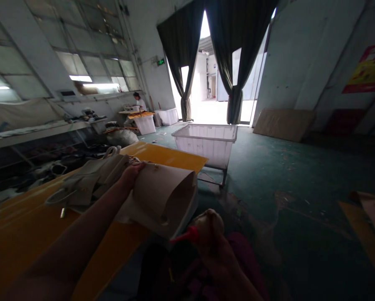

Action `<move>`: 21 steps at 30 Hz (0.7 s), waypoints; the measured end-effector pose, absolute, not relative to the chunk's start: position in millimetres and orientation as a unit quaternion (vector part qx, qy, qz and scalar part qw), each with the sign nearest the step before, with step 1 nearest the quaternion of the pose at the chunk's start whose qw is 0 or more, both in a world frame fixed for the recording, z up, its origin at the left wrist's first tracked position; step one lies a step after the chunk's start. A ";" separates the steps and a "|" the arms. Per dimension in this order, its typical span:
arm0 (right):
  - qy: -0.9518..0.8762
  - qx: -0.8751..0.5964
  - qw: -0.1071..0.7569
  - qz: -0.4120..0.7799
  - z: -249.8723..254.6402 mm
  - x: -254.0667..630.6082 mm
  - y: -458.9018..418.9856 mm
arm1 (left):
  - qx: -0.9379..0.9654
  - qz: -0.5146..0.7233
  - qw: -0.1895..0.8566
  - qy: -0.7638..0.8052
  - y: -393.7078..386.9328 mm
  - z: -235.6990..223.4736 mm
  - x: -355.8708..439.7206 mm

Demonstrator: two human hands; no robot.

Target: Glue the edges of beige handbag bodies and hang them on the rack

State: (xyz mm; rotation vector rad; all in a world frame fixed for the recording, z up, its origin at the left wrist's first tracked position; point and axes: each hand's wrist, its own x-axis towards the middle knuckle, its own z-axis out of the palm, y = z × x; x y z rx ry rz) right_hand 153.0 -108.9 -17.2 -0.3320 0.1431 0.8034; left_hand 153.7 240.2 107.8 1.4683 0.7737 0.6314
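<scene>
My left hand (133,173) is closed on the back edge of a beige handbag body (162,186), which lies at the edge of a yellow-topped table. The bag's curved panel stands up like an open sleeve, its mouth towards the right. In my right hand (217,242) is a squeeze bottle (206,221) with a red nozzle (187,235). The nozzle points left, just below the bag's near edge; whether it touches cannot be seen. My fingers hide part of the bottle. More beige bag pieces with handles (90,179) lie piled left of my left hand.
The yellow table (27,225) spans the lower left. Past it stands a white plastic bin (202,146) on a metal frame. A co-worker (139,101) sits at the far left beside another bin (145,124). A board (284,124) leans on the right wall.
</scene>
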 end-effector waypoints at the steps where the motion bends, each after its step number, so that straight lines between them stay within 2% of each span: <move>1: 0.064 -0.170 0.913 0.365 -20.8 162.5 -114.2 | 0.640 0.279 0.633 0.334 240.8 109.2 156.2; 9: 0.077 -0.274 0.927 0.245 -78.8 240.1 -127.4 | 0.519 0.190 0.733 0.397 231.2 68.8 149.8; 15: 0.137 -0.311 0.924 0.177 -108.2 305.6 -90.5 | 0.446 0.173 0.770 0.424 238.1 60.4 149.4; 21: 0.109 -0.387 0.912 0.083 -126.0 355.8 -48.1 | 0.387 0.161 0.811 0.407 255.4 33.8 151.1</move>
